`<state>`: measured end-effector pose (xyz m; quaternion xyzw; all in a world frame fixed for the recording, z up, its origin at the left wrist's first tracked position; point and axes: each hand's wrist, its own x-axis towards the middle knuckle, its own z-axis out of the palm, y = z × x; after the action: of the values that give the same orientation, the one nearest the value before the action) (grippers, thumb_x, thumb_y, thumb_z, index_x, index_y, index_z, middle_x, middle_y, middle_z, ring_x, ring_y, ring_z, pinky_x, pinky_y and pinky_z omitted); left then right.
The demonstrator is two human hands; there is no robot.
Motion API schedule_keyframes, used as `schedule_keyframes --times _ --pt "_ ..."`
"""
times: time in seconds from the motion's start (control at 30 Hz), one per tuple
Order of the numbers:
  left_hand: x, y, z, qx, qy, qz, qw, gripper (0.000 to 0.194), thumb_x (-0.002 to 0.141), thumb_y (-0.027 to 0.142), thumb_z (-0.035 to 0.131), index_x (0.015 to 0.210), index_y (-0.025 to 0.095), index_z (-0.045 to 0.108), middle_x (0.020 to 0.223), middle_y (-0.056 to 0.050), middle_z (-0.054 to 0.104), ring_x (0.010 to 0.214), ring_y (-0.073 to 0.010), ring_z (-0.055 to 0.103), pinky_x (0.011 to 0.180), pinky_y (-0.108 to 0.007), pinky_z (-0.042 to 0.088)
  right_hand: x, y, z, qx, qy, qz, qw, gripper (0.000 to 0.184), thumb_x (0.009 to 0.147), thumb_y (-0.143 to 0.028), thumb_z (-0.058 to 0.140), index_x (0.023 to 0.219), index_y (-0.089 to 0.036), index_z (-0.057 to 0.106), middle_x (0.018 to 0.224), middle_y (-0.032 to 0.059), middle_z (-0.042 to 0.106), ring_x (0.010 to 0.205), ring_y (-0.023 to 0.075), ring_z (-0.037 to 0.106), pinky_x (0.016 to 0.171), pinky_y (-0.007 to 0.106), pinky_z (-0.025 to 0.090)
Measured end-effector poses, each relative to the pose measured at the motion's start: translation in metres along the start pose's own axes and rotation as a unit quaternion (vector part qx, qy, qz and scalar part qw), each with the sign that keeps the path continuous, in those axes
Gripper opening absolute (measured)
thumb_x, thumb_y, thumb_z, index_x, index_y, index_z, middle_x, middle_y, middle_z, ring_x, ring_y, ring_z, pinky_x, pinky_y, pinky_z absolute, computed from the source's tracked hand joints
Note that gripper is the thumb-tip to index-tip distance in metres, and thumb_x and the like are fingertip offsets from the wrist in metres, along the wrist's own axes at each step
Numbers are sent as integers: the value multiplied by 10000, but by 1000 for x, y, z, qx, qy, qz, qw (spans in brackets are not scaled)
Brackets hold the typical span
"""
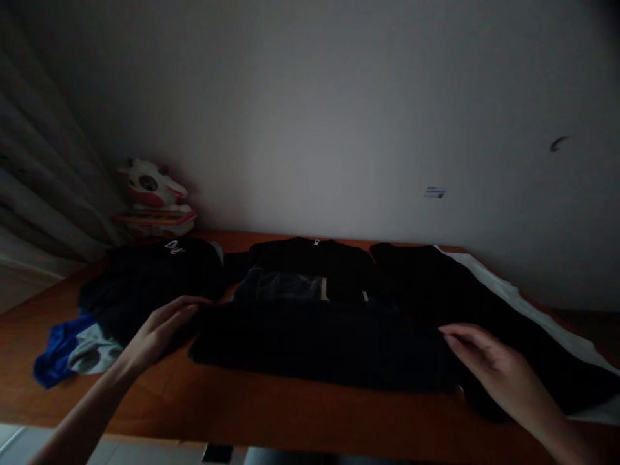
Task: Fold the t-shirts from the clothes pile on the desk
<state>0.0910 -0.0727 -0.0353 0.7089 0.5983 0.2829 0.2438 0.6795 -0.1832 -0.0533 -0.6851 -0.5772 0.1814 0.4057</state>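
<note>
A black garment [320,336] lies spread flat across the middle of a reddish wooden table [242,413], its collar towards the wall and a grey patch showing near the top. My left hand [159,332] rests at the garment's left edge with the fingers stretched out and nothing in them. My right hand [489,368] lies on the garment's right side, fingers extended flat and apart. The room is dim.
A pile of dark clothes [150,284] with a blue and grey piece [72,352] sits at the left. Black and white cloth [523,310] lies at the right. A red and white figure [152,197] stands in the back left corner beside a curtain [39,194].
</note>
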Motion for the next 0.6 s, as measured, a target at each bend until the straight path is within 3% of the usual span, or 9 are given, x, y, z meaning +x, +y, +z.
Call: schedule_keyframes --times 0.13,0.23,0.3,0.4,0.53,0.6 --pt "-7 -16 27 107 -69 118 985 458 826 629 642 1031 230 735 1338 -105 679 1153 -289 669 1012 -396 539 -13 15 27 -42 -89 -46 994 548 789 -581 707 1228 -254 682 1184 113 730 1058 284 721 948 426 595" --pt "-11 -30 37 167 -60 151 972 499 854 563 645 1241 252 687 1350 -97 676 1212 -279 650 1069 -412 512 -21 20 38 -109 -127 -65 984 622 756 -547 741 1302 -262 655 1301 119 676 1197 310 660 1036 463 540" --pt "-12 -35 38 185 -64 152 969 485 916 501 570 1321 247 655 1306 -87 704 1202 -262 663 1063 -385 517 -23 18 43 -126 -140 -68 980 517 813 -512 676 1268 -265 676 1261 111 692 1175 296 671 1030 449 535" --pt "-15 -37 33 205 -100 164 960 383 930 387 511 1227 273 725 1251 -54 737 1170 -240 687 1037 -325 527 -24 15 44 -132 -182 -78 971 310 859 -373 573 1096 -261 740 1081 85 737 1004 253 726 923 389 566" --pt "-30 -29 22 217 -158 167 949 353 846 252 536 1108 302 768 1147 -23 766 1038 -208 731 925 -261 561 -33 10 30 -134 -249 -71 956 213 793 -277 640 966 -277 765 960 50 749 911 232 730 848 330 566" --pt "-37 -19 17 230 -135 164 950 318 803 254 588 1046 328 780 1073 -1 778 954 -200 744 859 -249 577 -37 5 19 -121 -274 -49 953 251 767 -336 736 1012 -297 773 1039 51 755 976 251 725 886 331 561"
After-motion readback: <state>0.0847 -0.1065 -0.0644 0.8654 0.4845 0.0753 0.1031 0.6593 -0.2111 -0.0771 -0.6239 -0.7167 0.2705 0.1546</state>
